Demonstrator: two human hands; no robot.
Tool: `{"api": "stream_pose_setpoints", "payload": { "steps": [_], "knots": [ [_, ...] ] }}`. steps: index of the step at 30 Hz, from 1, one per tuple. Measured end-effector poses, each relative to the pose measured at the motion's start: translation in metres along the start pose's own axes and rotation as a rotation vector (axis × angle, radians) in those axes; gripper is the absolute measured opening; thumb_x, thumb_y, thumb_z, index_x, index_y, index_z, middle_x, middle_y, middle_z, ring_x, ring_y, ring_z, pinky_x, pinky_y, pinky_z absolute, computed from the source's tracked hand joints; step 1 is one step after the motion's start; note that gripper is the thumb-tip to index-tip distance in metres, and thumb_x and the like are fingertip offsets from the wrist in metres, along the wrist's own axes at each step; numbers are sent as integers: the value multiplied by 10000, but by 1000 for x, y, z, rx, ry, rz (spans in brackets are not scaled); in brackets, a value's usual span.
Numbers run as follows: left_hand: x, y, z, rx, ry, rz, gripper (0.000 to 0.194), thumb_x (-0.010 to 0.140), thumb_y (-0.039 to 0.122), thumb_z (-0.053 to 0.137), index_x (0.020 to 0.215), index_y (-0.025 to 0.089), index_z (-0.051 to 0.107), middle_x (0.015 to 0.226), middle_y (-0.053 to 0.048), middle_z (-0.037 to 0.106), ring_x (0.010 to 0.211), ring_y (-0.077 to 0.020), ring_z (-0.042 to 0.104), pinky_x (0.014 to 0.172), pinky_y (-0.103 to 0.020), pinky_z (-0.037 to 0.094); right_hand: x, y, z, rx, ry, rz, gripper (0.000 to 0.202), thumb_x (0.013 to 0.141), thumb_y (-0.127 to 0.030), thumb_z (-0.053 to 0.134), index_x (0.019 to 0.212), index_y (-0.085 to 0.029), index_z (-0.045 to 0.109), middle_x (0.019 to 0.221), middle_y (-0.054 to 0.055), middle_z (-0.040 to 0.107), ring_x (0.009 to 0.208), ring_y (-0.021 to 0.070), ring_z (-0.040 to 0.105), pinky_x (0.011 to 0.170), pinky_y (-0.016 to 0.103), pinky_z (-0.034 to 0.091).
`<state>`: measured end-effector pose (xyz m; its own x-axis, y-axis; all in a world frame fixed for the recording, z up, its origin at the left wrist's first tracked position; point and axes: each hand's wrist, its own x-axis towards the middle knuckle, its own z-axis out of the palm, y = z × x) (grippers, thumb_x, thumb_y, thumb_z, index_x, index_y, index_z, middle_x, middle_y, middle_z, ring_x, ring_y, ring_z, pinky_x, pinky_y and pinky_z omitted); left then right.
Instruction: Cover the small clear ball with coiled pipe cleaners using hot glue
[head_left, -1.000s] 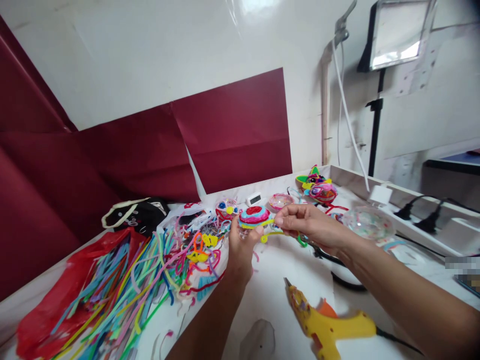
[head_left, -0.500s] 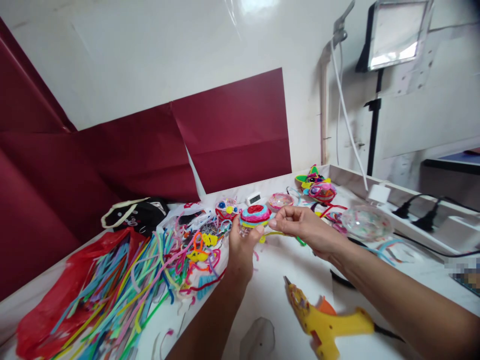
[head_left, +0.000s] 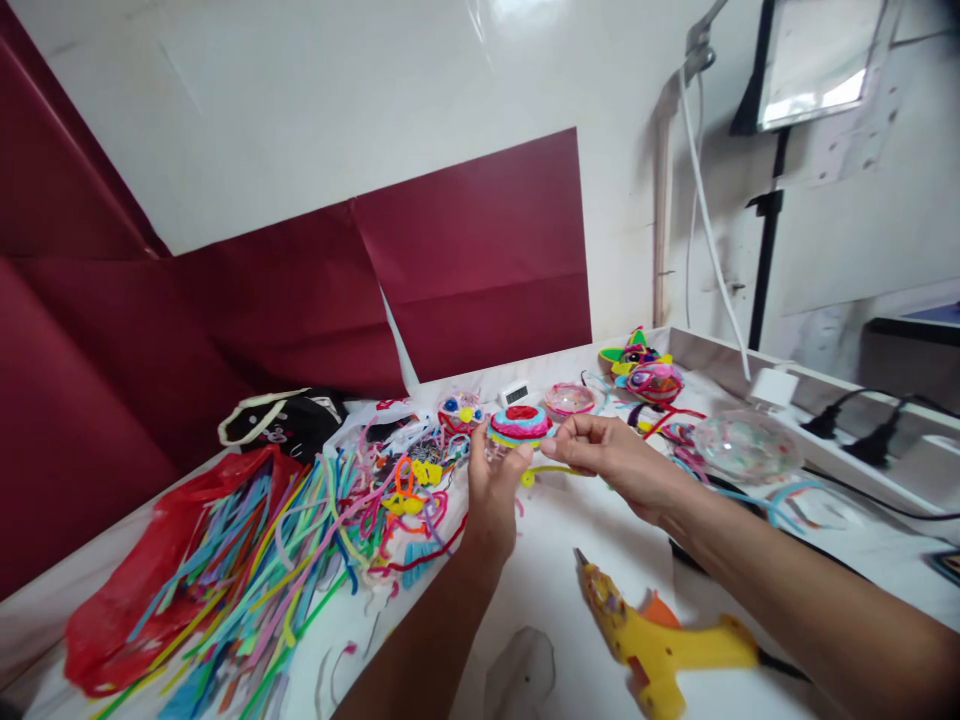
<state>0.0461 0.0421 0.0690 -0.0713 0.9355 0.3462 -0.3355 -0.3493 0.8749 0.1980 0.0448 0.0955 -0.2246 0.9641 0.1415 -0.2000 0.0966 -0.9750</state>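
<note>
A round dome (head_left: pixel 519 424) coiled with red, light blue, pink and yellow pipe cleaners is held up over the table. My left hand (head_left: pixel 491 490) grips it from the left and below, the thumb along its near edge. At the dome's right rim, my right hand (head_left: pixel 600 455) is closed in a pinch. A light blue pipe cleaner end seems to run into those fingertips, though the fingers mostly hide it. Below the hands, a yellow pipe cleaner (head_left: pixel 559 469) with a small curled end shows. A yellow glue gun (head_left: pixel 660 645) lies nearer, nozzle pointing away.
Loose pipe cleaners (head_left: pixel 247 580) spill from a red plastic bag (head_left: pixel 112 630) at left. Behind stand a black pouch (head_left: pixel 296 425), a small digital timer (head_left: pixel 514 394) and decorated figures (head_left: pixel 649 375). Clear plastic bowls (head_left: pixel 750 445) and black plugs (head_left: pixel 855 430) with cables are at right.
The view has shifted slightly, so everything sits a little further right. Both hands keep nearly the same pose at the dome, with the right fingertips still at its right rim.
</note>
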Motion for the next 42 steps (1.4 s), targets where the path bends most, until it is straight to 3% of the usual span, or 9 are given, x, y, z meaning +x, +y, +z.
{"api": "stream_pose_setpoints", "payload": {
  "steps": [6,15,24,28,31,34,35,39,42],
  "knots": [
    [2,-1,0,13,-42,22,587,778,273,719,1312,259,477,1141,-52,677,1038,-222,649,958,-359,468,0,1,1,-15,-3,-4,345,588,-386,840,616,-182,563,537,-80,463,524,77,349,537,236,270],
    [1,-1,1,62,-16,49,567,766,271,738,1274,248,485,1077,-48,680,973,-204,656,914,-348,488,-2,0,5,-35,23,-21,383,560,-426,839,627,-179,553,516,-88,445,519,78,327,524,243,221],
    [2,10,2,-11,29,25,504,789,255,684,1257,245,497,967,-36,694,854,-194,681,788,-329,530,-9,-13,8,-60,-8,-62,348,561,-364,865,713,-166,622,590,-55,561,540,80,443,522,222,312],
    [3,17,3,-90,33,-6,503,773,250,688,1245,241,511,977,-41,705,905,-213,694,849,-368,528,-13,-24,-2,-161,16,-156,357,602,-381,844,797,-170,632,676,-33,595,601,103,512,551,232,363],
    [5,24,4,-166,50,-37,469,738,252,710,1176,222,543,953,-44,704,908,-231,701,903,-431,515,-22,-32,-17,-336,23,-228,281,720,-412,760,813,-182,628,708,-21,599,637,119,535,594,250,408],
    [9,29,3,-229,83,-60,355,693,248,727,1011,200,576,862,-34,691,890,-250,704,928,-489,497,-42,-30,-35,-681,-146,-224,182,834,-358,627,764,-190,635,764,13,639,730,158,588,689,285,466],
    [10,30,3,-250,90,-65,316,680,245,731,950,196,575,836,-29,684,886,-249,703,935,-496,493,-51,-25,-40,-816,-217,-210,138,835,-331,620,826,-200,661,834,27,673,802,182,619,744,304,484],
    [13,31,1,-301,66,-118,237,684,272,726,822,202,547,765,-5,665,904,-251,703,951,-492,489,-91,3,-55,-1191,-398,-144,429,751,-172,608,1176,-200,660,1230,120,662,1123,278,627,958,394,500],
    [13,30,0,-323,45,-146,212,685,286,713,789,200,548,785,-16,675,940,-261,696,959,-496,485,-114,26,-55,-1348,-501,-207,603,658,-60,578,1238,-207,655,1335,134,620,1238,334,570,1017,464,487]
  ]
}}
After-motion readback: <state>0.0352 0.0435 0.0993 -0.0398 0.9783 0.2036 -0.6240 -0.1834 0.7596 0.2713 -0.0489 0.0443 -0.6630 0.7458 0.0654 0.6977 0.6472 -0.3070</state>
